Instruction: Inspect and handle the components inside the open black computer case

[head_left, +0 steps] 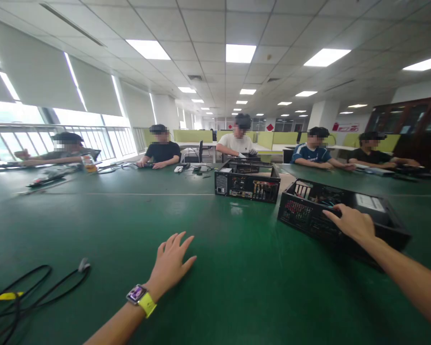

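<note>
Black cables [28, 292] lie at far L edge of green table [104, 230]. L hand [170, 263], watch on wrist, rests flat w/ fingers spread, holding nothing. Second open PC case [247, 184] sits further back, centre. R hand [350, 223] lies released on near rim of open PC case [330, 211], R side of table

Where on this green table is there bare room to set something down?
The widest bare patch of the table lies between the left hand, flat on the mat, and the open computer case that the right hand touches. More lies left of the second case. Cables crowd the near left corner.
</note>
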The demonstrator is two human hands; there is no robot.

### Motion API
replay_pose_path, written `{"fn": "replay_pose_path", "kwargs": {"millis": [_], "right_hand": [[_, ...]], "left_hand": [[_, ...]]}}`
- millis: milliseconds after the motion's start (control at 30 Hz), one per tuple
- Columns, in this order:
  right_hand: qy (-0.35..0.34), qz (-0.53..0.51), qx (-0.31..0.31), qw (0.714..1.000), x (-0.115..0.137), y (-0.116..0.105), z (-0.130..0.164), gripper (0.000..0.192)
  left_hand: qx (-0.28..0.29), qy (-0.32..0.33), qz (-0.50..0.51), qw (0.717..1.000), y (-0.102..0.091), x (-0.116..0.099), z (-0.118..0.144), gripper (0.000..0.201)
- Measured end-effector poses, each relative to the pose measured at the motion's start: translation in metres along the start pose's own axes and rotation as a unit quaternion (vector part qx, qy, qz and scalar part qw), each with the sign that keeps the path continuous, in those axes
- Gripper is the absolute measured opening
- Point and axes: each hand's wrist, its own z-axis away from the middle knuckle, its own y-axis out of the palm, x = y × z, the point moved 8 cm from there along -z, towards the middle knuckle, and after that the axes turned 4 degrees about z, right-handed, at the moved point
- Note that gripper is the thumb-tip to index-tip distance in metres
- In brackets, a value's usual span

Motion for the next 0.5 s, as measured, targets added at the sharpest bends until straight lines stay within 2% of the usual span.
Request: {"fn": "replay_pose_path", "kwargs": {"millis": [100,200,333,500], "right_hand": [[-0.025,-0.001,-0.007,1.0,-0.002,-0.002,-0.002,0.053],[-0.057,-0.003,-0.009,0.998,-0.005,-0.006,0.007,0.047],[-0.118,-0.017,-0.051,0.991,0.005,-0.016,0.046,0.045],[-0.234,-0.094,-0.149,0.956,0.036,-0.054,0.139,0.035]], "left_hand": [[-0.01,0.006,0.024,1.0,-0.012,0.007,0.006,0.052],[-0.017,0.05,0.068,0.996,-0.025,-0.01,0.002,0.047],[-0.025,0.138,0.129,0.982,-0.049,-0.067,-0.01,0.041],[-0.033,0.269,0.173,0.947,-0.097,-0.165,-0.025,0.033]]}}
